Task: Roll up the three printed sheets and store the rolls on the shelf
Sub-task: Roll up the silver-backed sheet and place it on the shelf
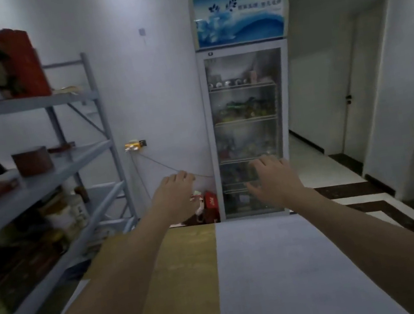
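Two long sheets lie flat side by side below me, a yellow-brown sheet (182, 278) on the left and a pale grey-blue sheet (271, 269) on the right. Both arms stretch forward over them. My left hand (176, 192) hovers past the far end of the yellow-brown sheet, fingers hanging down, holding nothing. Beyond the far end of the grey-blue sheet my right hand (272, 176) is spread with relaxed fingers, also holding nothing. The grey metal shelf (85, 155) stands on the left. No third sheet is visible.
The shelf holds a red box (7, 64), a round brown tin (32, 160), jars and packages. A glass-door fridge (250, 127) stands against the far wall. A red bag (210, 202) lies on the floor beside it. A corridor with a door (354, 93) opens to the right.
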### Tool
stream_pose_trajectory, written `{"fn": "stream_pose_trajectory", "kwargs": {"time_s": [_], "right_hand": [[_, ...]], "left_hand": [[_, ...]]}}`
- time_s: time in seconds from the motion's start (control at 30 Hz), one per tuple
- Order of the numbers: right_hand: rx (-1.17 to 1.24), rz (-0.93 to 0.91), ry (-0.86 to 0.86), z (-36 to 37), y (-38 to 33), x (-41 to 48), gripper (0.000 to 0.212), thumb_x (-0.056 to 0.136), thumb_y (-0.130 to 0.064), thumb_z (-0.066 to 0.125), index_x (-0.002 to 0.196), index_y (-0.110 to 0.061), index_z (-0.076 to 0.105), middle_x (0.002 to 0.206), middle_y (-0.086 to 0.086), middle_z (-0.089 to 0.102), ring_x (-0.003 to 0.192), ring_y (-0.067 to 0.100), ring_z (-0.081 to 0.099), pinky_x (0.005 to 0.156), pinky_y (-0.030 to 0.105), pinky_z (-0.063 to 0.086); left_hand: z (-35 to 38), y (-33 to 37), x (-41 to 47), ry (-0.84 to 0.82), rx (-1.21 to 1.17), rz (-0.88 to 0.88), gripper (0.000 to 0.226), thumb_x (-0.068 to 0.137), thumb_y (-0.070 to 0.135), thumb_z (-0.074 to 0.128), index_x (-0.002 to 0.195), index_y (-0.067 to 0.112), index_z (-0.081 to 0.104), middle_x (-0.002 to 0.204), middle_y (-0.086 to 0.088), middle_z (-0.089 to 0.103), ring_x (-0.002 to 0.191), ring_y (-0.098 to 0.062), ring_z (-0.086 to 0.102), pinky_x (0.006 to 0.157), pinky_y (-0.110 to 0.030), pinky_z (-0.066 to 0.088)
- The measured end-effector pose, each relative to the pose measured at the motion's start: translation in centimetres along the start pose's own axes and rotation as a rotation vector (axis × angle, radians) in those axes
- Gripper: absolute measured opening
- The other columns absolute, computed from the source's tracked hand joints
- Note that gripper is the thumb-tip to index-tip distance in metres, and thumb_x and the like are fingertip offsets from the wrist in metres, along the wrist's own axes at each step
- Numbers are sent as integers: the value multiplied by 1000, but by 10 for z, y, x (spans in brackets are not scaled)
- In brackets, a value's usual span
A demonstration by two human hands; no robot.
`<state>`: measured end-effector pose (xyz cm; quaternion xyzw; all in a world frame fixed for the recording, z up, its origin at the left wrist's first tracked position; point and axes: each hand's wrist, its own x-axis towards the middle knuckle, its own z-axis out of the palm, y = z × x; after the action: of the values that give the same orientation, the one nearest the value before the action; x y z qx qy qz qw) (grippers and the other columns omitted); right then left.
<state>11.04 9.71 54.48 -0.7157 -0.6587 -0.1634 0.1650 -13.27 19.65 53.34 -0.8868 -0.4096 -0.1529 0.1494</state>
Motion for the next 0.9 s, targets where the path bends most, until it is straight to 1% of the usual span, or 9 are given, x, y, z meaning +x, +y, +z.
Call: {"fn": "stream_pose_trajectory", "kwargs": {"time_s": [0.17, 0.33, 0.47, 0.53, 0.63, 0.73, 0.8, 0.9], "right_hand": [[27, -65, 2, 14, -25, 6, 53, 94, -51, 53, 137, -20, 49, 135, 4, 53, 126, 24, 47, 109, 42, 36], [32, -28, -11, 14, -4, -7, 51, 93, -52, 52, 134, -21, 50, 132, 2, 54, 124, 23, 48, 108, 41, 37], [38, 11, -14, 2, 44, -28, 51, 96, -47, 53, 138, -19, 47, 137, 4, 52, 129, 25, 46, 110, 41, 35], [32, 30, -9, -5, 76, -39, 52, 96, -47, 53, 138, -18, 47, 138, 5, 52, 128, 25, 46, 109, 40, 34], [11, 66, -16, -13, 130, -58, 52, 97, -48, 51, 138, -17, 48, 137, 6, 53, 127, 26, 47, 108, 39, 34], [-15, 105, -30, -16, 180, -75, 53, 96, -51, 51, 138, -17, 49, 135, 6, 56, 125, 27, 50, 105, 40, 36], [-23, 123, -33, -17, 206, -82, 53, 95, -52, 51, 136, -18, 50, 134, 6, 57, 124, 27, 52, 106, 43, 37], [-15, 131, -41, -15, 230, -84, 53, 95, -52, 51, 136, -19, 50, 136, 5, 56, 125, 26, 51, 108, 43, 36]], "left_hand": [[4, -20, -26, -19, 6, -41, 57, 99, 46, 46, 144, 12, 39, 146, -11, 43, 132, -29, 44, 112, -42, 34], [7, 1, -20, -28, 23, -30, 57, 96, 44, 47, 144, 13, 39, 144, -9, 44, 129, -27, 46, 109, -40, 36], [11, 46, 0, -18, 14, 12, 55, 98, 43, 46, 143, 14, 39, 145, -9, 44, 131, -26, 44, 112, -41, 34], [15, 76, 13, -17, 3, 30, 54, 97, 44, 48, 142, 15, 39, 145, -8, 44, 130, -26, 45, 111, -40, 35], [23, 128, 31, -40, -11, 42, 54, 97, 45, 47, 143, 17, 38, 145, -7, 44, 128, -27, 45, 111, -40, 34], [32, 177, 46, -40, -46, 59, 50, 97, 46, 46, 138, 18, 40, 138, -6, 48, 122, -27, 48, 107, -39, 38], [36, 203, 53, -45, -66, 76, 49, 97, 46, 47, 136, 18, 41, 135, -6, 48, 119, -27, 49, 105, -40, 40], [38, 224, 61, -69, -63, 95, 47, 97, 45, 45, 136, 18, 41, 136, -6, 47, 119, -27, 49, 105, -40, 41]]}}
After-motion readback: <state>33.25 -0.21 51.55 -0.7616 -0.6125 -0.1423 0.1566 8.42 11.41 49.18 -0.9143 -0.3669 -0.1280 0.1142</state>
